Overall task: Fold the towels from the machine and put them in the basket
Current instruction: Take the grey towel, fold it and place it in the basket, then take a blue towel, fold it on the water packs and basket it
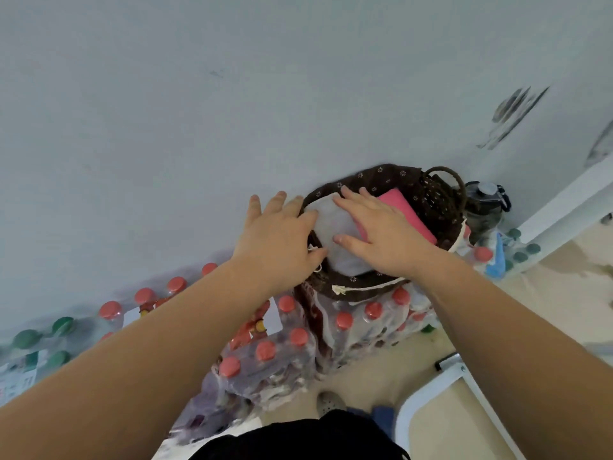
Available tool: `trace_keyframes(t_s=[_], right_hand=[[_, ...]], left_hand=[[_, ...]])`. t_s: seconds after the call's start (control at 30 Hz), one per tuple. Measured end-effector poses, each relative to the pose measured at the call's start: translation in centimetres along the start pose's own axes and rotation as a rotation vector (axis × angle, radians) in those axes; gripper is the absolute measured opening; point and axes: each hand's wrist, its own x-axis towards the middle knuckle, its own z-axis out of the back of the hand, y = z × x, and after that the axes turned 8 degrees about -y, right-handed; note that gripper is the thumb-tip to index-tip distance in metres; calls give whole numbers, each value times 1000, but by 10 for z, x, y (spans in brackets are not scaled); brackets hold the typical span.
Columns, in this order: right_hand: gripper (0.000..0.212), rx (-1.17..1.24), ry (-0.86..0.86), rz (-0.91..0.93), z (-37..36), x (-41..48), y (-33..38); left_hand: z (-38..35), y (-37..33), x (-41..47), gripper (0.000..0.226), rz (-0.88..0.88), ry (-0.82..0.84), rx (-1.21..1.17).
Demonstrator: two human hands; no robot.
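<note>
Fingers (356, 202) straight and apart: my right hand (381, 234) presses the folded white towel (331, 224) in the dark-brown wicker basket (438, 200), my left hand (278, 234) at its rim; labels on the red-capped bottles (298, 336) are too blurred to read.

My brown basket (441, 207) has a white-flowered lining; inside lie a white towel (335, 234) and a pink towel (411, 215).

Left hand (282, 234) and right hand (381, 235) reach forward, flat, fingers straight.

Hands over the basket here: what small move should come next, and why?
Probably lift both hands clear. The white towel already lies folded in the basket beside the pink towel; the right hand presses flat on it, the left hand is open at its edge, neither gripping.
</note>
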Motion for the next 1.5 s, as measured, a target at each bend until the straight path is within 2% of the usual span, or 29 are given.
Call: trace_keyframes(t_s=[0.23, 0.43, 0.53, 0.63, 0.8, 0.93, 1.13, 1.3, 1.5], right_hand=[[66, -176, -319, -198, -37, -67, 75], [48, -213, -560, -283, -87, -148, 119], [40, -209, -600, -320, -113, -197, 118], [40, -206, -512, -435, -147, -245, 101], [51, -238, -71, -731, -220, -315, 52], [60, -247, 198, -833, -279, -363, 6], [65, -207, 246, -889, -373, -409, -56], [60, -197, 291, -943, -469, -437, -112], [51, -206, 340, -903, -574, -471, -181]], left_hand=[[-14, 37, -70, 70, -86, -189, -212], [-50, 34, -132, 53, -267, -296, -419], [-67, 13, -159, 42, -390, -325, -484], [-95, -12, -182, 41, -470, -203, -487], [-170, -57, -214, 57, -417, 79, -425], [-247, -100, -227, 60, -401, 282, -305], [-390, -140, -235, 64, -425, 450, -167], [-509, -161, -240, 63, -512, 471, -94], [-639, -193, -237, 54, -569, 499, -126]])
